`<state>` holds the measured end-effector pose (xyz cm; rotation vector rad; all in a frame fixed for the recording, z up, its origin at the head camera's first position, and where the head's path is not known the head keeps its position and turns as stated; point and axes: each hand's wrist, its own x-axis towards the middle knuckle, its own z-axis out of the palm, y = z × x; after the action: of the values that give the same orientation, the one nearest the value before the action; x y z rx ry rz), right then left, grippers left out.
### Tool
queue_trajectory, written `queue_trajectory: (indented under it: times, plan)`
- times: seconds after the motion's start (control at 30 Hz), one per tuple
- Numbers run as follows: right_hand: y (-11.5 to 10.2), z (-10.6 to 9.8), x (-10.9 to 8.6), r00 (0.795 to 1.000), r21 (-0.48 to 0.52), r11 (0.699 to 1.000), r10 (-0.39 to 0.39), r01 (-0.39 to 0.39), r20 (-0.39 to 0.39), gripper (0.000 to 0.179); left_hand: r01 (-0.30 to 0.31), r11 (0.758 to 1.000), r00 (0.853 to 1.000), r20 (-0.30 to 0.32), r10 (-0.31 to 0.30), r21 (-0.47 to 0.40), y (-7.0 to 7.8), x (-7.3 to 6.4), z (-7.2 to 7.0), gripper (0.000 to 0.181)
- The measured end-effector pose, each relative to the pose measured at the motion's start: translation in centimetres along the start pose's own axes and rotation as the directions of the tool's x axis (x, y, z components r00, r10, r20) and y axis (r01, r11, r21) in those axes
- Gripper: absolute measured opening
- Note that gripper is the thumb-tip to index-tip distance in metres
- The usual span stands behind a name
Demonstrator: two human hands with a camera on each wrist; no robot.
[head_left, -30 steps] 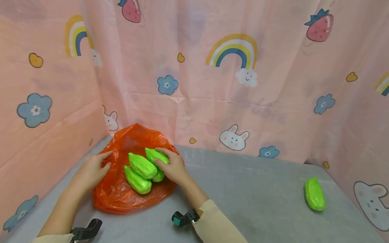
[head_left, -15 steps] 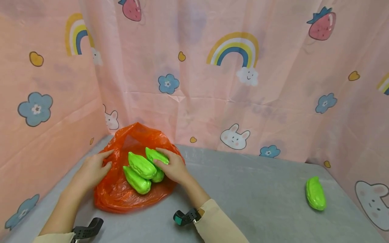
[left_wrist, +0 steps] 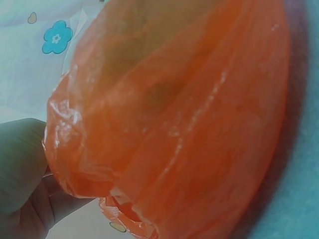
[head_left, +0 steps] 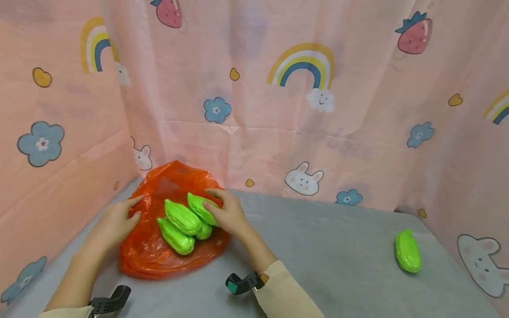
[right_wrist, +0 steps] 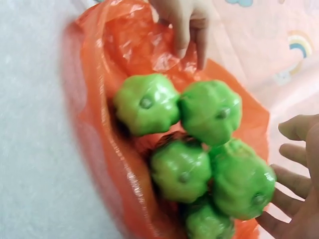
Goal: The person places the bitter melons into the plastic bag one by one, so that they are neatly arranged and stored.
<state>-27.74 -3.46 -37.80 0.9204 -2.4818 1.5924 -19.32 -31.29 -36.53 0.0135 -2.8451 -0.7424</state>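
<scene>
An orange plastic bag (head_left: 149, 251) lies with its mouth gaping toward me. Several glossy green bitter melons (head_left: 183, 217) are piled inside it; the right wrist view shows their blunt ends (right_wrist: 182, 172). My left hand (head_left: 113, 225) holds the bag's left rim, with the plastic passing between thumb and fingers in the left wrist view. At the pile's right side, my right hand (head_left: 230, 214) has its fingers spread around the rightmost bitter melon (head_left: 203, 208). In the right wrist view, those fingers (right_wrist: 294, 186) are extended beside a melon without curling around it.
Another bitter melon (head_left: 407, 251) lies alone at the right end of the grey tabletop (head_left: 318, 247). Pink printed curtains (head_left: 258, 145) stand behind and along both sides. Each wrist wears a black strap (head_left: 243, 282).
My right hand has loosened from the rightmost bitter melon, its fingers spreading and drawing slightly to the right. My left hand keeps its place at the bag's rim.
</scene>
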Motion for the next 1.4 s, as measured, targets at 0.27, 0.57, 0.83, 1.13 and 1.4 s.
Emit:
queue_trajectory:
  times: [0.27, 0.57, 0.83, 1.13, 1.4]
  plan:
    - [-1.9, -1.7, -0.9, 1.000, -0.029, 0.999, -0.014, 0.013, -0.020, 0.035, -0.006, 1.000, 1.000, 0.010, 0.006, -0.008, 0.2, 0.0, 0.0, 0.053]
    - [-3.5, -4.9, -2.0, 0.985, -0.101, 0.991, -0.097, 0.083, -0.143, 0.029, 0.001, 1.000, 1.000, 0.030, -0.001, -0.003, 0.3, 0.0, -0.1, 0.054]
    - [-3.9, -7.6, -3.5, 0.972, -0.134, 0.988, -0.103, 0.075, -0.211, 0.029, -0.014, 1.000, 0.999, 0.031, 0.013, 0.022, 0.3, -0.1, -0.1, 0.054]
    - [-3.4, -11.1, -5.9, 0.959, -0.244, 0.966, -0.143, 0.081, -0.245, 0.029, -0.029, 0.998, 1.000, 0.011, 0.028, 0.047, 0.1, -0.3, -0.5, 0.054]
    - [-2.9, -15.0, -8.9, 0.961, -0.436, 0.897, -0.180, 0.073, -0.210, 0.036, -0.061, 0.997, 0.998, 0.007, 0.061, 0.050, 1.0, -0.1, 0.3, 0.051]
